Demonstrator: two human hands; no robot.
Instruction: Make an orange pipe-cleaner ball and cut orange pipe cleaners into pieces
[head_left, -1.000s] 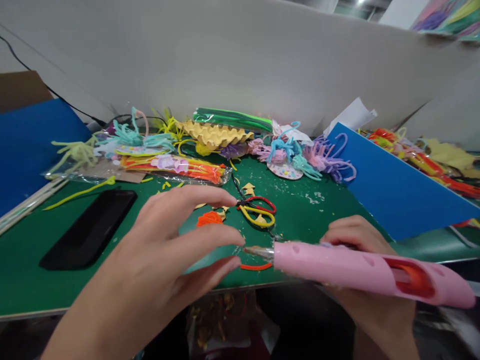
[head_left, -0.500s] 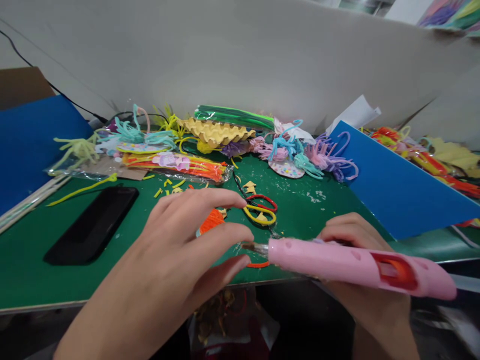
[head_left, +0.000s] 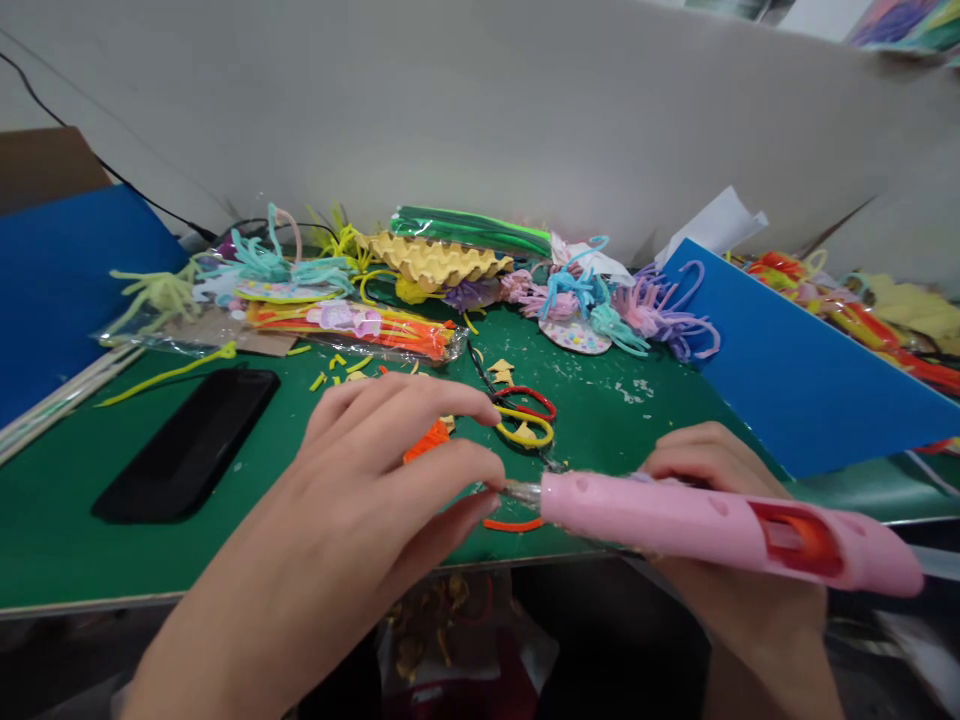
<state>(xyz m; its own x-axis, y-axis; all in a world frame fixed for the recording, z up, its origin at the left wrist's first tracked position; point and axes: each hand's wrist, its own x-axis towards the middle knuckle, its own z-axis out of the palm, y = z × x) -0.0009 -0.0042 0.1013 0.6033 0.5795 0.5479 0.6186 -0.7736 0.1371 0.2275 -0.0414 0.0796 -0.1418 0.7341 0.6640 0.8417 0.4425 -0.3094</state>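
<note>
My right hand (head_left: 757,610) is wrapped round a pink hot glue gun (head_left: 652,514), held level above the table's front edge with its nozzle (head_left: 527,492) pointing left. A red part shows in a slot of its body, and a pale stick leaves its rear end. My left hand (head_left: 352,510) has thumb and index finger brought together at the nozzle's tip; what they pinch is hidden. Beyond these fingers lie scissors with red and yellow handles (head_left: 529,436). An orange fuzzy piece (head_left: 427,440) is partly covered by my left hand, and an orange strip (head_left: 513,525) lies below the nozzle.
A black phone (head_left: 187,445) lies at left on the green table (head_left: 600,400). Bagged orange pipe cleaners (head_left: 360,330), a yellow egg-carton piece (head_left: 435,260) and pastel pipe-cleaner bundles (head_left: 570,295) line the wall. Blue boards (head_left: 810,370) lean at both sides.
My left thumb and index finger have closed together at the nozzle's tip; they were apart before. The glue gun has barely moved in my right hand.
</note>
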